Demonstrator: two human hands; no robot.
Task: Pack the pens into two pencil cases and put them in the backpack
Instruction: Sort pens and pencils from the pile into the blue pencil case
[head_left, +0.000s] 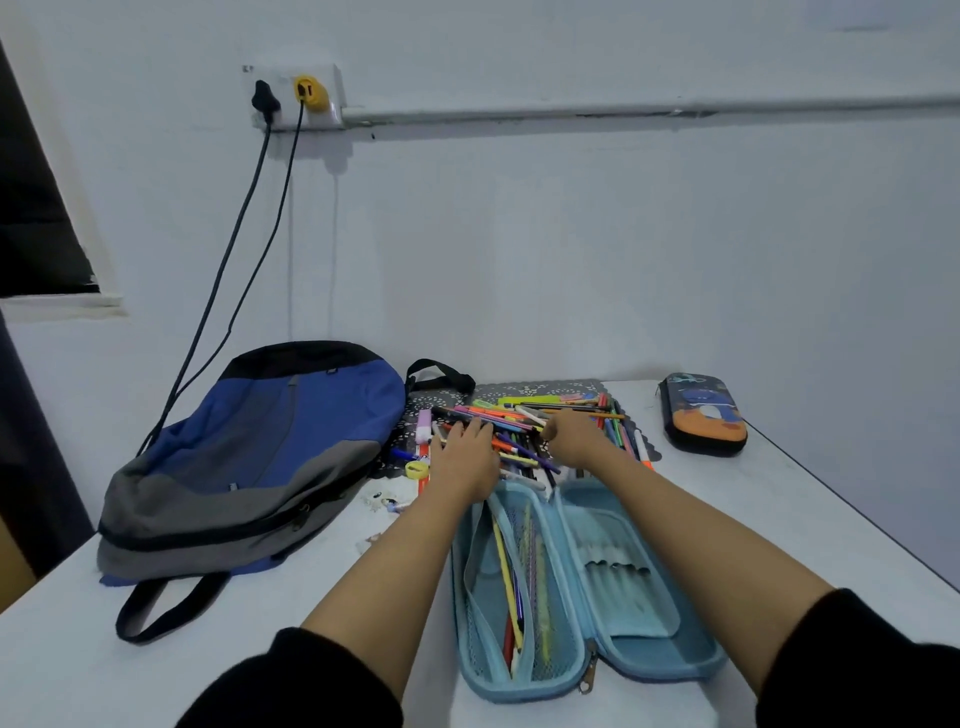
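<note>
Pens (519, 415) of many colours lie in a loose heap on a dark patterned mat (540, 387) at the far middle of the white table (779, 519). Both bare forearms reach out from black sleeves to this heap. The left hand (465, 457) rests on the left part of the pile, palm down, its fingers stretched out and slightly spread over the pens. The right hand (574, 439) sits on the right part of the pile with its fingers curled down among the pens; whether it grips one cannot be told.

Nearer, between the two forearms, a light blue pencil case (654, 649) lies opened flat. Its left half has a mesh pocket with a few pens in it, and its right half shows a row of elastic loops. A second, dark pencil case (704, 414) with a blue and orange print lies zipped at the far right, well apart from the pile. The blue, grey and black backpack (249, 457) lies flat on the left of the table, just beside the mat. A small yellow ring (417, 470) lies near the left hand.
</note>
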